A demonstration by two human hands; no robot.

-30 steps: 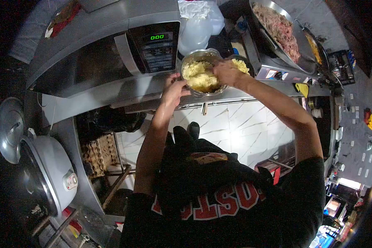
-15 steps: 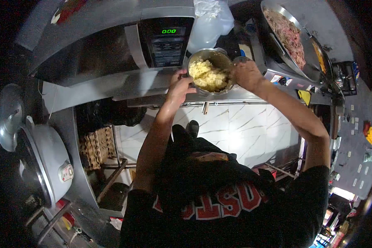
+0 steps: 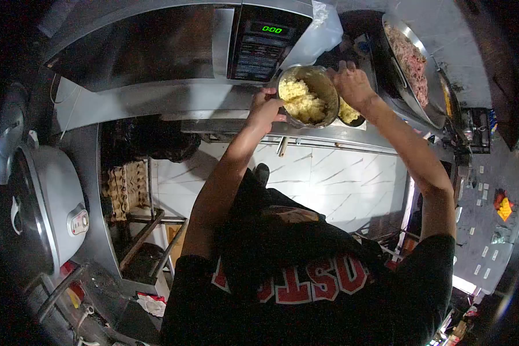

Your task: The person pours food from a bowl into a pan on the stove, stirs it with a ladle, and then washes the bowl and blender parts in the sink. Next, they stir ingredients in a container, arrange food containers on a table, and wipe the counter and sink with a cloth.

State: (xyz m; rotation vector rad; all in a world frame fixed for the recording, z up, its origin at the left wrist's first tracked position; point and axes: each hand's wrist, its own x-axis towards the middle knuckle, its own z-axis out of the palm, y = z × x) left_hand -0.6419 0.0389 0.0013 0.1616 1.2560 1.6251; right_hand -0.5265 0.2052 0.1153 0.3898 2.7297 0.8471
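Observation:
A metal pot holding yellow, crumbly mashed food stands at the counter edge in front of the microwave. My left hand grips the pot's left side, with the thumb toward me. My right hand is at the pot's right rim, its fingers curled closed. What those fingers hold is hidden. Under my right wrist, a smaller dark round bowl with more yellow food shows beside the pot, partly covered by the forearm.
A microwave fills the back left. Behind the pot sits a whitish plastic bag. A wide metal pan of shredded meat stands at the right. A large rice cooker and stacked egg trays are at the left.
The view has shifted, so the microwave and pot sit further right. My right hand has drawn back slightly, and the small bowl of yellow food now shows under its wrist. My left hand keeps its grip.

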